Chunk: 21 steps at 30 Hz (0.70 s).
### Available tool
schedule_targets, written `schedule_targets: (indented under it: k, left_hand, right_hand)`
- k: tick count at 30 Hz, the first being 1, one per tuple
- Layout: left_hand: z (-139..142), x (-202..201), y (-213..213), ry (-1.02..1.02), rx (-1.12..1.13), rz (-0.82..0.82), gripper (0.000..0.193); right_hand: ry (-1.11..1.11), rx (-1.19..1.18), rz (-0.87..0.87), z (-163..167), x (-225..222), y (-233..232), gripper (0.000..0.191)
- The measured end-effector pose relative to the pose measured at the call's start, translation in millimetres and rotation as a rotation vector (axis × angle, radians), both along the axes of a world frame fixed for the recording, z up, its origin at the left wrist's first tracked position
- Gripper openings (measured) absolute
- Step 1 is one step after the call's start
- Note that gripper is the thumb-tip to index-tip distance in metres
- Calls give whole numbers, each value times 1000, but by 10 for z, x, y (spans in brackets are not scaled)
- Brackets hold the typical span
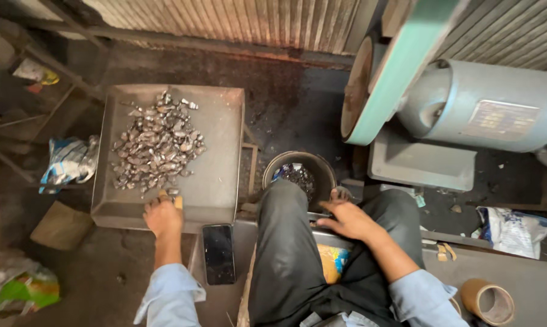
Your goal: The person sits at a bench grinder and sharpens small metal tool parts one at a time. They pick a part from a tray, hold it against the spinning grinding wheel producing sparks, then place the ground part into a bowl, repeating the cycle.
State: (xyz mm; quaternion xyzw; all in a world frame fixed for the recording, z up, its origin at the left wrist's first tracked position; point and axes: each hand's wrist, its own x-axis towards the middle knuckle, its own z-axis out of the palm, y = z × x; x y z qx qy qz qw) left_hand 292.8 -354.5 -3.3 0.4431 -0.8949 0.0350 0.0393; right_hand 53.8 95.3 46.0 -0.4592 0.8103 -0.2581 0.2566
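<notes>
Left hand (163,215): reaching over the near rim of the tray (219,181), fingers (162,196) curled together at the near edge of the metal parts; whether they are pinching one I cannot tell.
Right hand (346,219): resting across the knee, fingers (334,203) lying loosely apart, pointing left toward the bucket and holding nothing I can see.
Parts (157,145): lying in a loose shiny heap on the far left half of the tray, a few strays trailing toward the left hand.
Tray: a shallow grey metal pan, sitting left of the knee; its right half is showing bare sheet.
Bucket (322,171): standing just beyond the knee, right of the tray, holding more dark parts.
Phone (219,253): lying screen-dark on the worktop (516,272), just near of the tray.
Tape roll (488,301): sitting at the near right on the worktop.
Machine (400,66): a green belt guard and grey motor (485,103) standing far right.
Floor (291,103): dark, grimy, looking oil-stained, running up to a corrugated wall (237,18) at the far side.
Bags (70,160): crumpled plastic lying left of the tray and at the near left.
</notes>
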Motion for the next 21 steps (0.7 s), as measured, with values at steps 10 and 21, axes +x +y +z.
schedule_targets:
  k: [10,21]
  left_hand:
    - [365,-1035,1956,1092,1110,-358,42]
    - [149,-1632,3653,745,1844,-62,34]
  right_hand:
    - [-310,-289,-311,216,324,77,47]
    - [-817,-876,-772,-239,240,680,25]
